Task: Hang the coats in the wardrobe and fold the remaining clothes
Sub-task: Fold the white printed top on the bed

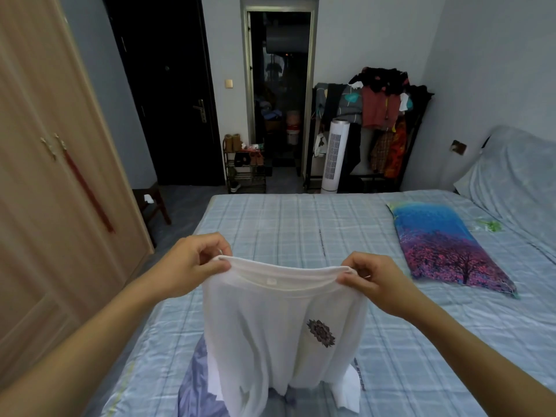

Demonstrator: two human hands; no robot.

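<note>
A white T-shirt (279, 332) with a dark flower print on its chest hangs in the air over the bed (301, 224). My left hand (192, 263) pinches the left end of its collar. My right hand (370, 278) pinches the right end, so the neckline is stretched between them. The shirt's lower part droops onto a bluish-grey garment (195, 383) lying at the near edge of the bed. The wooden wardrobe (51, 164) stands on the left with its doors closed.
A blue-and-pink tree-print pillow (445, 248) lies on the right of the bed. Beyond the bed stand a white tower fan (334, 155), a rack loaded with clothes (379, 115), a shoe shelf (245, 167) and a small stool (153, 203).
</note>
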